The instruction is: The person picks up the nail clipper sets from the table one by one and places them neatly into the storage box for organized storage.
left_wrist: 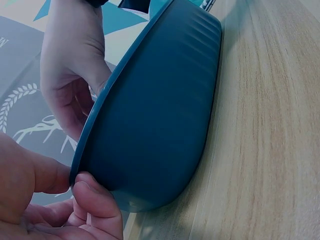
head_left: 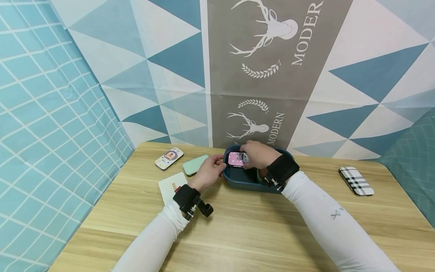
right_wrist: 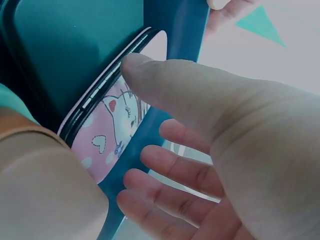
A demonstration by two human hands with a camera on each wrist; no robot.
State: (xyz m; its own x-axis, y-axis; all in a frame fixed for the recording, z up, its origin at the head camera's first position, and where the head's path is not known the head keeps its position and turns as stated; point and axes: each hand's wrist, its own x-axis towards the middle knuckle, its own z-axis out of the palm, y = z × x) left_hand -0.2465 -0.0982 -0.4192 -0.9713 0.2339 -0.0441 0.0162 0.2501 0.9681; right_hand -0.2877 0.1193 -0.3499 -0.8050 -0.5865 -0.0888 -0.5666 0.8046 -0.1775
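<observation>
A dark blue plastic box (head_left: 244, 186) stands on the table near the wall. My left hand (head_left: 210, 172) pinches its left end, thumb and finger on the rim (left_wrist: 87, 135). My right hand (head_left: 259, 153) reaches over the box. Inside, a small pink case (right_wrist: 107, 135) with a cat print leans against the far wall. My right thumb rests at the case's dark edge, while the other fingers hang loosely curled past the box wall. Also inside the box are a tan-brown rounded thing (right_wrist: 50, 175) and a mint-green thing (right_wrist: 15, 105), partly hidden.
Left of the box lie a white-and-yellow cartoon case (head_left: 169, 158), a mint-green case (head_left: 195, 165) and a cream square card (head_left: 168, 185), partly behind my left wrist. A black-and-white plaid case (head_left: 356, 181) lies far right. A patterned cloth wall (head_left: 176, 94) rises behind the table.
</observation>
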